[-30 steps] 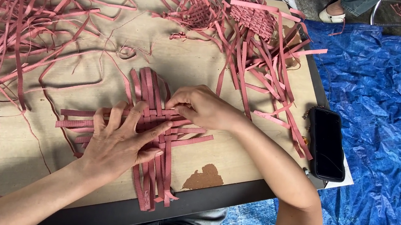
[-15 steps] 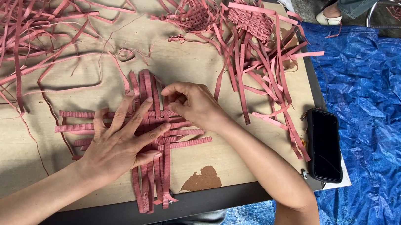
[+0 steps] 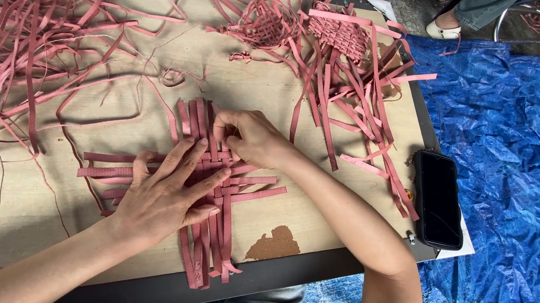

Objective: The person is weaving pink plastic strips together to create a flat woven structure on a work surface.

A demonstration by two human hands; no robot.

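Now your left hand lies flat and spread on the woven mat of pink strips, fingers fanned toward the top of the weave, pressing it onto the wooden board. That mat sits near the front edge of the board, its loose ends hanging toward you and sticking out to the left and right. Just beyond, your right hand curls over the far end of the mat, fingertips pressed together and pinching an upright strip. Compared with half a second ago, your right hand has shifted slightly along the top of the weave, while your left hand has stayed put, still holding the mat down. To your right, a dark phone rests at the board's edge, next to the blue tarp on the floor. Farther off, two small woven pieces lie among scattered strips, and a big tangle of loose strips fills the far left corner. Beyond the tarp, someone's shoe shows.
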